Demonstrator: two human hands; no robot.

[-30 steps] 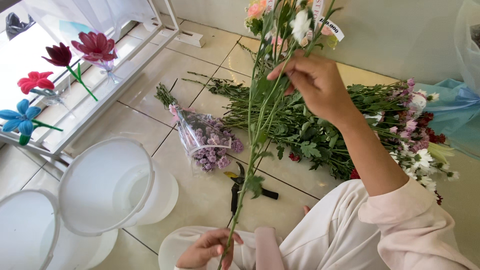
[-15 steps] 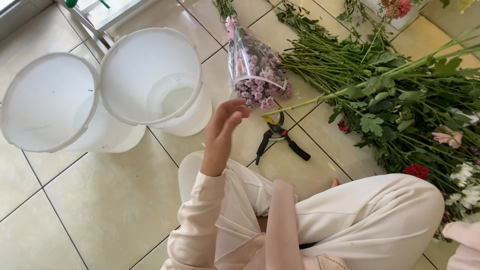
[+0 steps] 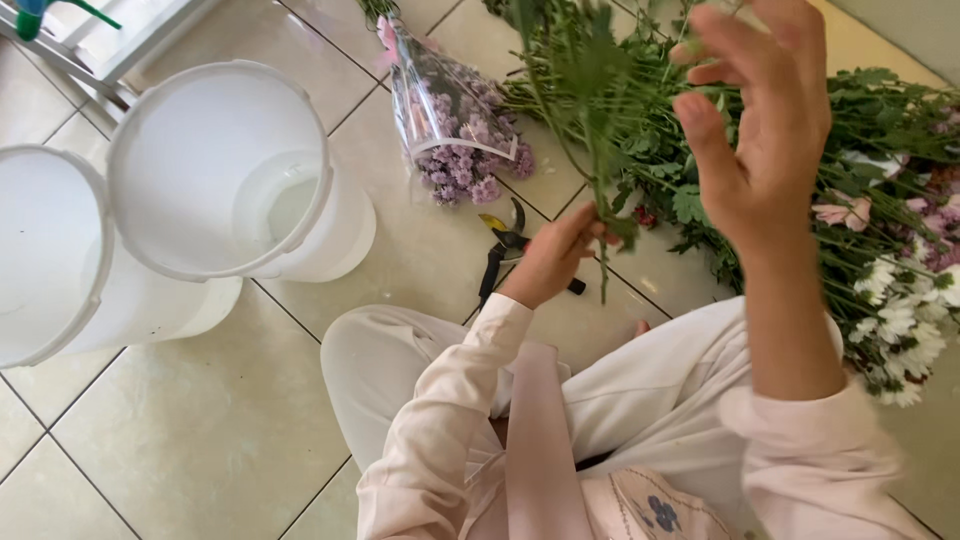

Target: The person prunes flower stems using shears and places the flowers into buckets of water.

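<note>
I sit on a tiled floor in pale pink clothes. My left hand (image 3: 553, 257) pinches the lower end of a few leafy green flower stems (image 3: 592, 120) that rise toward the top of the view. My right hand (image 3: 765, 150) is raised just to the right of those stems, fingers spread and curled, with nothing clearly gripped. Black-handled pruning shears (image 3: 503, 250) lie on the tiles right beside my left hand.
Two white plastic buckets (image 3: 215, 170) (image 3: 45, 260) stand at the left. A bunch of purple flowers in clear wrap (image 3: 455, 140) lies ahead. A heap of cut flowers and greenery (image 3: 880, 230) covers the floor at the right. A white rack (image 3: 110, 50) is at the top left.
My left hand has moved up and right and now pinches the stems. My right hand has come into view, raised beside them. The stems now stand upright before me.
</note>
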